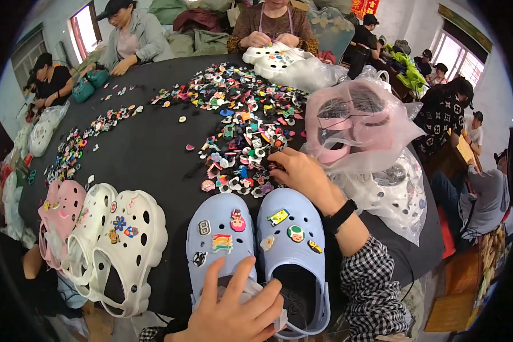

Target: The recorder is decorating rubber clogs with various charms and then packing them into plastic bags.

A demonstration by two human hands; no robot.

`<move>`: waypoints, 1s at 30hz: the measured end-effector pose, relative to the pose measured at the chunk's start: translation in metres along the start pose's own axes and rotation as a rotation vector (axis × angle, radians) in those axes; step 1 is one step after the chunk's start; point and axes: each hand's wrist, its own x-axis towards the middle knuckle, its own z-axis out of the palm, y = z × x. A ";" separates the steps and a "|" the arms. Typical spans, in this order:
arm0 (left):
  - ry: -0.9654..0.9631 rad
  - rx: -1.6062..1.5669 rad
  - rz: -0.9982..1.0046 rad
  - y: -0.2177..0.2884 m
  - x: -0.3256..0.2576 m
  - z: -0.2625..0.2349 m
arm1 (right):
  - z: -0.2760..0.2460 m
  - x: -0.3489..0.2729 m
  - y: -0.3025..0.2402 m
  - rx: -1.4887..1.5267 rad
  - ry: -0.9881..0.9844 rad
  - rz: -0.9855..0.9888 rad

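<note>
A pair of light blue clogs (290,228) stands side by side on the black table (148,154) right in front of me, each dotted with small colourful charms. My left hand (233,310) lies spread over the heel of the left clog (219,239), fingers apart, on a bit of clear wrap. My right hand (299,171), with a black band on its wrist, reaches past the right clog into a wide heap of shoe charms (242,128), its fingertips down among the pieces. Whether a charm is pinched is hidden.
White clogs (125,239) and pink clogs (60,214) with charms lie at my left. Bagged pink clogs (353,122) and bagged white clogs (393,194) sit at the right. More white clogs (279,60) lie at the far edge. Other people sit around the table and behind.
</note>
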 end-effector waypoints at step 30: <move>0.045 0.044 -0.040 0.009 -0.005 0.004 | -0.002 0.000 0.001 0.290 0.091 -0.008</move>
